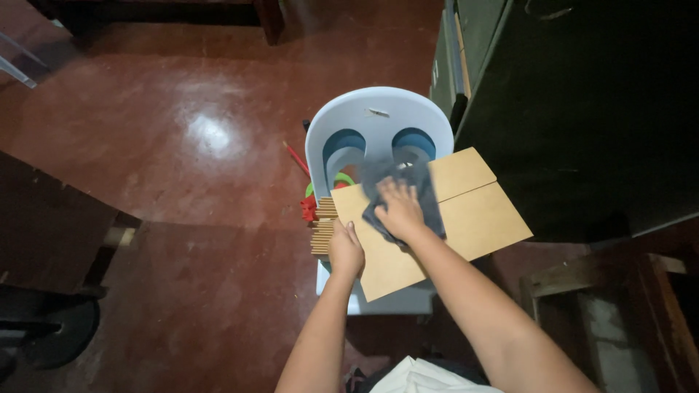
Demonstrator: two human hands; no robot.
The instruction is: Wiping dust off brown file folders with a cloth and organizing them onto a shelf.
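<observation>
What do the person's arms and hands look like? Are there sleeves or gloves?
Both arms are bare, with no sleeves in view. The left hand and right hand wear no gloves. I see no rings, watch or bracelets.

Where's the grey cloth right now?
The grey cloth lies centre frame on the tan board, pressed under the right hand, just before the white chair's backrest.

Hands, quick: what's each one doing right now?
Left hand: closed on the near-left edge of the brown board.
Right hand: open, palm pressed flat on the dark cloth on the board.
</observation>
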